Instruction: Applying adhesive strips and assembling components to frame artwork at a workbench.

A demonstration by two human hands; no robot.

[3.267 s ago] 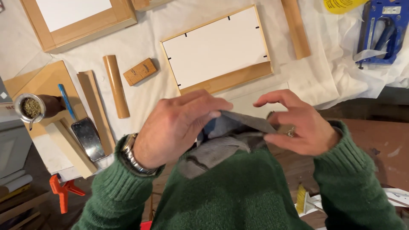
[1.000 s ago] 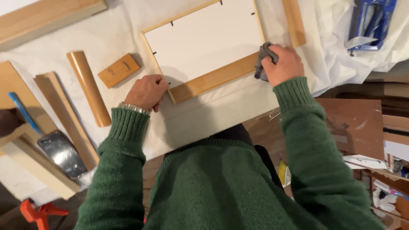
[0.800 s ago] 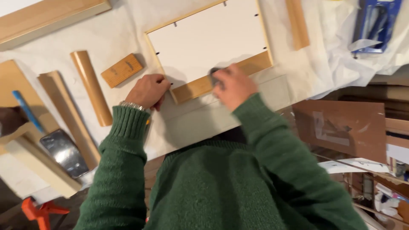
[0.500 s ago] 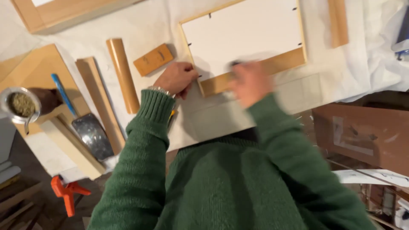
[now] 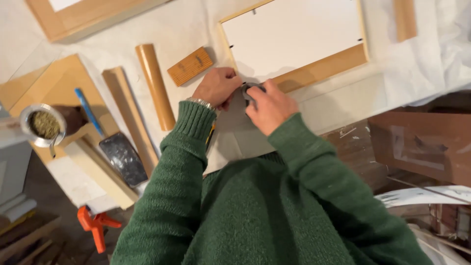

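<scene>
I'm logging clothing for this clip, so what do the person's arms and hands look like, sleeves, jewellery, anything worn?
Both arms wear a dark green knitted sweater with ribbed cuffs. A silver metal wristband shows at the left hand. The right hand is bare, without gloves.

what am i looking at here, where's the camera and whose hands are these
The camera sits on a person's head and looks down, so you see their green sleeves and both hands over a cloth-covered bench. The left hand rests at the corner of a wooden picture frame. The right hand presses a small grey pad, possibly sandpaper, against that corner. Nearby lie a wooden block, a round wooden stick, a blue-handled scraper and a small metal cup.
</scene>
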